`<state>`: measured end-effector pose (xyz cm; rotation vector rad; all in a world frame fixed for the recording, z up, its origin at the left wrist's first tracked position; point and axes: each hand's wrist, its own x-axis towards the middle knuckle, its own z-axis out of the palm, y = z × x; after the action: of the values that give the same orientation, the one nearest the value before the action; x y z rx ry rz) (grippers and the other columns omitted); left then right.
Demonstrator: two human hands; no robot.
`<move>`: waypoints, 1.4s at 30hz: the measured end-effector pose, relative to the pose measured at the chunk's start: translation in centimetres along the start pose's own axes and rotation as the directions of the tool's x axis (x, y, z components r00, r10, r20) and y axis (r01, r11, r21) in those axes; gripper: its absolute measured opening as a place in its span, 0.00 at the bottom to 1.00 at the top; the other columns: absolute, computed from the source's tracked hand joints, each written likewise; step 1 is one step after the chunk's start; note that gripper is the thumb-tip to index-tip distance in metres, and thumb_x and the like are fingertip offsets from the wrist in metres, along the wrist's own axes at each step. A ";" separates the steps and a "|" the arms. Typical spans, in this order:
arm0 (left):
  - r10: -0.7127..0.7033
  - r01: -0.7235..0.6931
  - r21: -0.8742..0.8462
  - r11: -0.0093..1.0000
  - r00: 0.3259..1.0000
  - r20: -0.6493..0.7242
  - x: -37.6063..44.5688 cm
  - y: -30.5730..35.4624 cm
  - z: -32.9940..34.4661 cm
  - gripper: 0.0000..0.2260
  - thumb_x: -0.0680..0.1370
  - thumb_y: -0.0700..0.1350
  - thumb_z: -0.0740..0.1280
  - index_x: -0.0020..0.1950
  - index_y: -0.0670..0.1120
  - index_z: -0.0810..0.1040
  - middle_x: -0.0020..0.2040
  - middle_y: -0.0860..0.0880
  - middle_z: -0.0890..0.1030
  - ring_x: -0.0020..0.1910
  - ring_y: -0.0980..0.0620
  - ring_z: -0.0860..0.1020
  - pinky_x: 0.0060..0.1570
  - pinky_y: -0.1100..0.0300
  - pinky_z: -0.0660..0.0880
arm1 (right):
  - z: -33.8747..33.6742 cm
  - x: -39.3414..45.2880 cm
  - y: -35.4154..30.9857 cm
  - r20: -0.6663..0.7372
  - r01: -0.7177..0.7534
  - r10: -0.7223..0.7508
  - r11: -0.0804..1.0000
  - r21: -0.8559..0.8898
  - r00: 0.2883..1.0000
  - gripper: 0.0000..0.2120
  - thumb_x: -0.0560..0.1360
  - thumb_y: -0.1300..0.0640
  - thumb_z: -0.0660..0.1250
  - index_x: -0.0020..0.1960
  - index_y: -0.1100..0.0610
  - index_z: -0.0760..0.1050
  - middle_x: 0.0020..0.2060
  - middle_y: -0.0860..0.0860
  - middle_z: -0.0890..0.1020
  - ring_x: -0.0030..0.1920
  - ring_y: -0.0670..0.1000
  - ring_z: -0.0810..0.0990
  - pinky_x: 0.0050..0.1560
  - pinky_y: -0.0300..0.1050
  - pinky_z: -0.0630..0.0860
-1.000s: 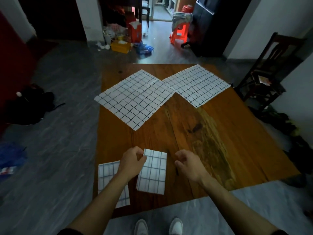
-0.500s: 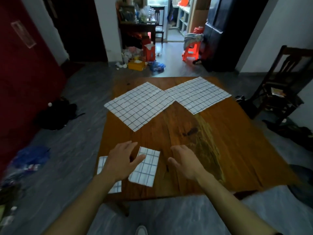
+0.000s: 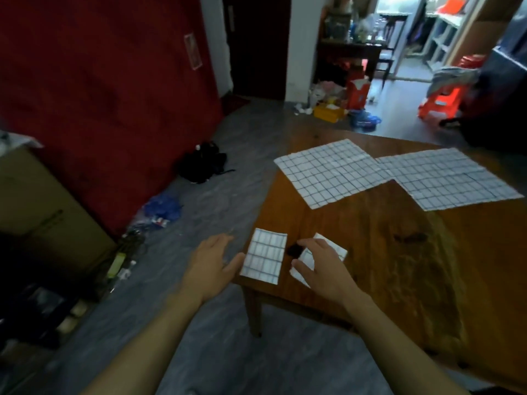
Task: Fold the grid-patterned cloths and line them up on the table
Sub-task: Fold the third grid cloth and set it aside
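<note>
Wooden table [image 3: 399, 266] bearing four grid cloths [image 3: 332, 172]

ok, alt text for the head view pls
Two bare hands reach over a wooden table's near corner: the right hand rests on one folded grid cloth, the open left hand beside another. Two unfolded grid cloths lie farther back.
</note>
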<state>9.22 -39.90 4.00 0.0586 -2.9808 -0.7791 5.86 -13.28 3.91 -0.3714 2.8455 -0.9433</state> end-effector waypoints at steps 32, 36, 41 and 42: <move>0.152 -0.151 -0.033 0.988 0.988 0.027 20.5 -28.2 -15.4 0.26 0.73 0.63 0.60 0.63 0.48 0.77 0.63 0.48 0.78 0.61 0.47 0.75 0.63 0.51 0.71 | 14.6 27.5 -20.2 -0.050 -0.054 0.056 0.998 0.034 0.997 0.22 0.78 0.50 0.67 0.70 0.52 0.69 0.67 0.51 0.71 0.66 0.51 0.71 0.67 0.44 0.68; 0.167 -0.169 0.015 0.986 0.981 0.096 27.7 -27.2 -15.7 0.29 0.73 0.64 0.58 0.64 0.46 0.77 0.63 0.46 0.78 0.62 0.46 0.75 0.64 0.52 0.70 | 14.3 33.5 -19.4 -0.066 -0.093 0.099 0.992 0.080 0.993 0.21 0.78 0.50 0.68 0.69 0.51 0.70 0.66 0.51 0.72 0.65 0.50 0.73 0.65 0.42 0.69; 0.242 -0.241 -0.027 0.970 0.958 0.151 35.8 -23.4 -14.3 0.22 0.76 0.58 0.63 0.64 0.46 0.75 0.63 0.47 0.76 0.63 0.47 0.73 0.62 0.58 0.65 | 11.7 37.4 -17.1 -0.068 -0.166 0.171 0.984 0.068 0.983 0.22 0.78 0.50 0.68 0.70 0.50 0.69 0.68 0.50 0.70 0.68 0.51 0.71 0.69 0.47 0.69; 0.257 -0.252 -0.051 0.966 0.954 0.156 37.2 -22.7 -13.7 0.20 0.78 0.57 0.64 0.64 0.47 0.75 0.64 0.47 0.76 0.64 0.47 0.72 0.62 0.59 0.64 | 11.1 38.0 -16.7 -0.075 -0.192 0.196 0.979 0.063 0.978 0.23 0.78 0.50 0.68 0.71 0.50 0.69 0.69 0.49 0.70 0.68 0.50 0.71 0.70 0.48 0.69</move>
<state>-26.44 -68.34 6.64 -0.4025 -3.0350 -0.8322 -25.34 -42.74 3.62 -0.0487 2.8534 -1.0170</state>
